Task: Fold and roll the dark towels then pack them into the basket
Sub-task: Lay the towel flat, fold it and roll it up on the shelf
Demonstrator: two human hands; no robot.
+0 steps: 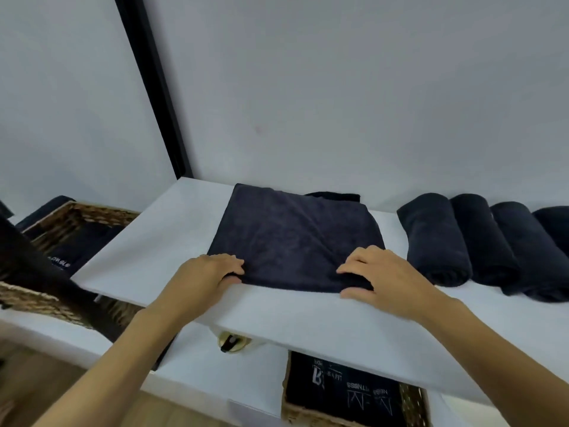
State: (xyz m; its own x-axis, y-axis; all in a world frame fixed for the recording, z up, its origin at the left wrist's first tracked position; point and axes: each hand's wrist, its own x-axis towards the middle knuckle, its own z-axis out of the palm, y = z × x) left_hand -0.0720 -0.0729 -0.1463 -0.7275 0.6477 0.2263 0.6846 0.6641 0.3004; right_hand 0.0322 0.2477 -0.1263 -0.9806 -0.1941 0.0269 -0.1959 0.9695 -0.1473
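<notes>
You are at the rolling step. The flat, folded dark blue towel (292,241) lies in the middle of the white shelf top (172,235), and its near edge is in your hands. Your left hand (212,271) has its fingers curled round the near left corner. Your right hand (380,277) is on the near right corner, with the fingers on top and the thumb along the edge, so it looks like it pinches the cloth. Neither hand is free.

The folding looks done to me. No roll has begun, because the near edge lies flat on the shelf.

Next, I think you should turn that near edge over and roll it away from you, toward the wall. Move both hands together and keep the roll tight and even. Then it will match the row of rolled dark towels (434,238) just beside it on your right. A crease runs across the right part of the towel, so press it smooth as you go. A bit of another dark cloth (334,197) peeks out behind the far edge. Take care that the roll does not catch it.

A brown woven basket (92,208) sits lower on your left. A second woven basket (414,402) sits under the shelf. Both hold dark cloth. I cannot tell which one this roll goes in.
</notes>
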